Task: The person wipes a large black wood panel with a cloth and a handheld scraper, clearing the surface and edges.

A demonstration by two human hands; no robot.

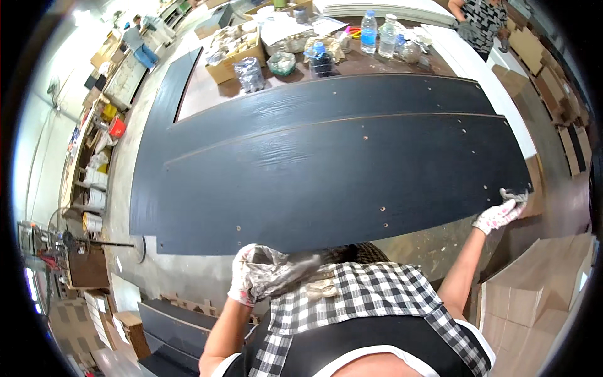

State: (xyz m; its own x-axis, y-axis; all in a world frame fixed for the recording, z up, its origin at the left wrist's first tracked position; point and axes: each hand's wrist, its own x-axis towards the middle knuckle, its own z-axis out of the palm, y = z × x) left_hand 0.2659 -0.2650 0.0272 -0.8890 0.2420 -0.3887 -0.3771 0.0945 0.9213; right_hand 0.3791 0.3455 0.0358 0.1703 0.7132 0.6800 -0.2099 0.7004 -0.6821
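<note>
The dark board [326, 169] along the near edge of the table [196, 100] could slip if my right grip [497, 217], how closed I cannot tell, pushes its corner while my left grip [241, 276] clutches a grey rag [282, 273].

A gloved left hand [244, 276] held a grey rag [279, 274] beside the near edge of a dark board [326, 169], while the gloved right hand [498, 217] was at its right corner; bottles [369, 34] stood on the table [193, 103] beyond.
</note>
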